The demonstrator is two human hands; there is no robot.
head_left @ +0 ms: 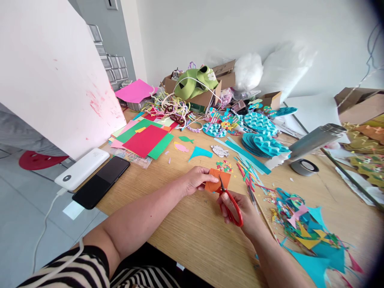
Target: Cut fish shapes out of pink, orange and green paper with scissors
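My left hand (196, 180) pinches the left edge of a small orange paper piece (213, 175), which has a faint drawn line on it. In my right hand (240, 210) is a pair of red-handled scissors (235, 208), fingers through the loops. The dark blades lie over the right part of the orange paper. Just beyond are a pile of tiny colored paper bits (224, 166), a blue paper scrap (200, 152), a patterned paper fish (220, 151), a green paper fish (186, 139) and a pink-and-yellow one (181, 147).
Colored paper sheets (146, 141) are stacked at left, near a black phone (101, 182) and a white power bank (82, 169). Paper scraps (312, 236) cover the right side. A steel flask (318, 140), its lid (304, 167) and blue wavy discs (264, 144) stand farther back.
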